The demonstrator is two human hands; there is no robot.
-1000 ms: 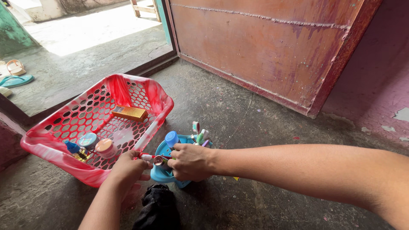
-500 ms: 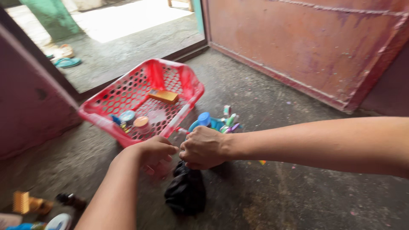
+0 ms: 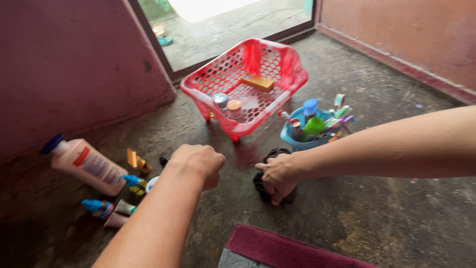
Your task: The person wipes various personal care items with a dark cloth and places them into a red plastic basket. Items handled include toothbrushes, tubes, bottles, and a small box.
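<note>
The right hand [image 3: 277,178] is gripping a black cloth [image 3: 270,186] on the concrete floor [image 3: 377,208], fingers curled round it. The left hand [image 3: 198,161] is hovering to the left, loosely fisted, holding nothing (as far as shows). Farther off, a red basket [image 3: 208,84] is sitting beside a blue cup [image 3: 292,136]; a lotion bottle [image 3: 87,166] is lying far left.

Red basket [image 3: 224,79]; blue tub [image 3: 292,141]; black cloth [image 3: 264,186].
</note>
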